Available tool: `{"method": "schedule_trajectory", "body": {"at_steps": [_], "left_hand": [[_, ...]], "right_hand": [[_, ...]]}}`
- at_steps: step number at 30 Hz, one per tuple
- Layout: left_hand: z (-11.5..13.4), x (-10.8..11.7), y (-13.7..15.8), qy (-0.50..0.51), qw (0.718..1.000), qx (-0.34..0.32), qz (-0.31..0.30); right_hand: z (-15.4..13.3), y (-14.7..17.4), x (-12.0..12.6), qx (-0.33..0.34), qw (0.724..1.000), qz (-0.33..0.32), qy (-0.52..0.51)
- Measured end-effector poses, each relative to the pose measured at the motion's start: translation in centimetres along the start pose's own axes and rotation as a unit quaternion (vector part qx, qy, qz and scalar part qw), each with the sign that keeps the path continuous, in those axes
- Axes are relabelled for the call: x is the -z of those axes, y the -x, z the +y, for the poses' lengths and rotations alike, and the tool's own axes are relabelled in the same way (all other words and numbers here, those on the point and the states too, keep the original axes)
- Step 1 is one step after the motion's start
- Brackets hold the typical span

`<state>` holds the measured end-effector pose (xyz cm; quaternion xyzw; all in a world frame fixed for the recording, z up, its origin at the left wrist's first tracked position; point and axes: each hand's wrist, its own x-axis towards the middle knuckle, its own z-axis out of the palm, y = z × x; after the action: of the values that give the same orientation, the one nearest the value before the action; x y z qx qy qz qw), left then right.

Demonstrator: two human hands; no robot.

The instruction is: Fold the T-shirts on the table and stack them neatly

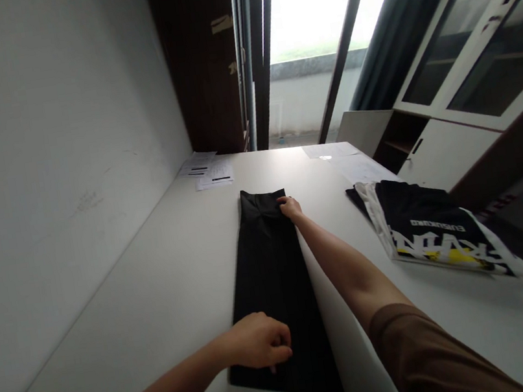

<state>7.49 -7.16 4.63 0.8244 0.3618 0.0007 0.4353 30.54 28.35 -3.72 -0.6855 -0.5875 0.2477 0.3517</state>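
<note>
left hand point(263, 340): fingers curled closed over the near part of the black cloth point(274, 266), covering some of it
right hand point(290, 208): fingers at the cloth's far right corner; whether they pinch the edge, i cannot tell
black cloth: folded long and narrow, lying flat on the white table point(157, 290)
clothes stack point(427, 223): well to the right, near the table's right edge
papers point(214, 175): at the far left, by the wall point(63, 153)
white cabinet point(450, 145): beyond the stack
</note>
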Motion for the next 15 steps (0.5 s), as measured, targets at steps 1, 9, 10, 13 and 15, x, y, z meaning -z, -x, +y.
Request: {"method": "schedule_trajectory", "body": {"at_steps": [1,9,10,13,15], "left_hand": [[0.0,0.0,-0.2,0.04,0.999,-0.011,-0.029],[-1.2,-0.7,-3.4,-0.068,0.988,-0.105,0.092],[-1.5,-0.8,-3.8,-0.106,0.981,-0.117,0.11],[-2.1,-0.9,-4.4,-0.167,0.968,-0.127,0.139],[-2.5,-1.2,-4.5,-0.182,0.962,-0.122,0.162]], "right_hand": [[0.0,-0.1,0.0,0.003,1.0,-0.001,0.003],[0.1,-1.0,0.4,0.044,0.999,0.013,0.021],[0.2,-0.9,0.5,0.03,0.999,0.012,0.034],[0.3,-0.4,1.0,-0.005,0.998,0.035,0.061],[0.2,0.0,1.0,-0.003,0.994,0.073,0.083]]}}
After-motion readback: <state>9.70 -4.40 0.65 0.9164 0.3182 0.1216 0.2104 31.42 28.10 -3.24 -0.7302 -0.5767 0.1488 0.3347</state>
